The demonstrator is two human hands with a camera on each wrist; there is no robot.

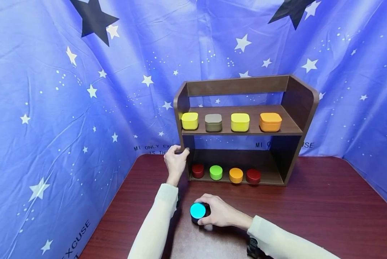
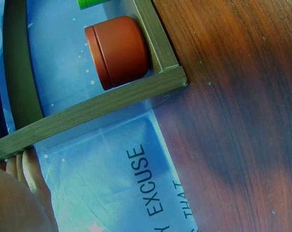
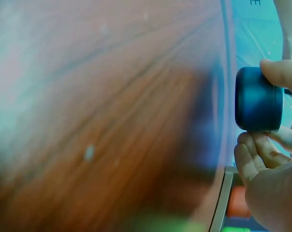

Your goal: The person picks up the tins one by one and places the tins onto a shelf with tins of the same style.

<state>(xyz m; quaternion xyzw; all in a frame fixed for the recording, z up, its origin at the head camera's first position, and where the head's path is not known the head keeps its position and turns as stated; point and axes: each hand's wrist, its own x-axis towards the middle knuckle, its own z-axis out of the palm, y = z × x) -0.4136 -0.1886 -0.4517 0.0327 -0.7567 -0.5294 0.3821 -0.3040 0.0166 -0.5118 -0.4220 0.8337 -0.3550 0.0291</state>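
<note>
Thumb and fingers of my right hand (image 1: 221,213) grip a round tin (image 1: 198,210) by its sides, its top bright cyan in the head view. In the right wrist view the same tin (image 3: 257,99) looks dark blue, with the thumb on one side and fingers on the other. It is over the front of the table; whether it touches the wood I cannot tell. My left hand (image 1: 175,160) holds the left side panel of a brown two-tier shelf (image 1: 242,142). Nearest to that hand inside is a dark red round tin (image 1: 198,171).
Along the lower tier's front also stand a green tin (image 1: 216,172), an orange tin (image 1: 236,175) and another red tin (image 1: 253,176). The upper tier bears several squarish tins, among them a grey one (image 1: 213,123). A starry blue curtain (image 1: 93,151) surrounds the table (image 1: 326,201).
</note>
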